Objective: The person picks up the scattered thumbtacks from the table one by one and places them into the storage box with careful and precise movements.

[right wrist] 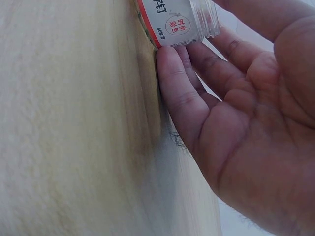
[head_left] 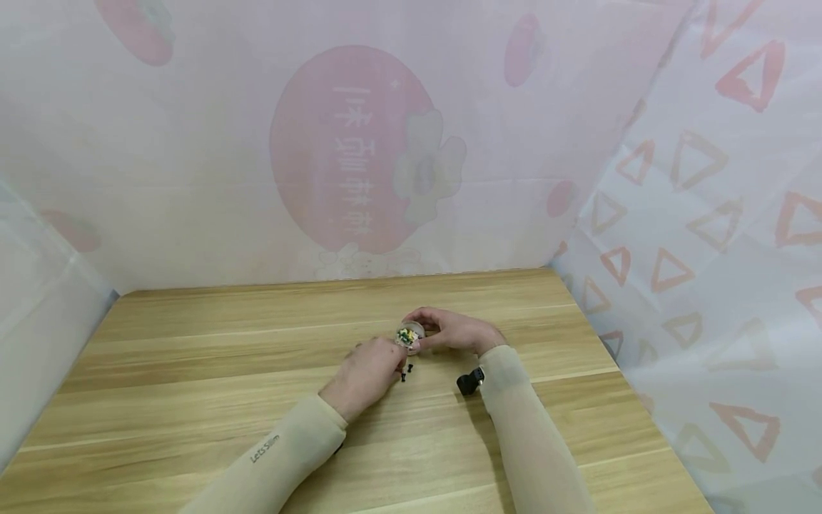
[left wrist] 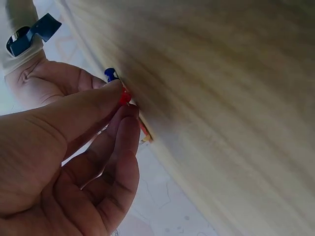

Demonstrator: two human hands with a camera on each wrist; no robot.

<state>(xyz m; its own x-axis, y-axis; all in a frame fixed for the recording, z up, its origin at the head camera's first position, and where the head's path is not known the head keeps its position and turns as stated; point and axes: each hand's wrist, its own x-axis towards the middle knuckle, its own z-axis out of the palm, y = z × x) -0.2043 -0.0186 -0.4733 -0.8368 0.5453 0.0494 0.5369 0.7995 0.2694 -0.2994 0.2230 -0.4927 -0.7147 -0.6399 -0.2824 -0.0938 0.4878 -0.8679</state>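
My right hand point(head_left: 459, 333) holds a clear jar point(right wrist: 201, 19) with a white and red label, fingers and thumb around its sides. The jar's open threaded mouth shows in the right wrist view. Green, yellow and white push pins point(head_left: 407, 335) show in it from the head view. Just left of the jar and close over the table is my left hand point(head_left: 369, 371), its thumb and forefinger pinching a red push pin point(left wrist: 125, 97). A blue push pin point(left wrist: 110, 74) appears just beyond the left thumb tip. Two small dark push pins point(head_left: 409, 368) lie beside the left fingers.
Both hands work over a wood-grain table point(head_left: 244, 343). A pale printed sheet point(head_left: 212, 143) stands behind its back edge, and another with triangles point(head_left: 693, 214) borders the right side. A black strap device point(head_left: 471, 381) sits on the right wrist.
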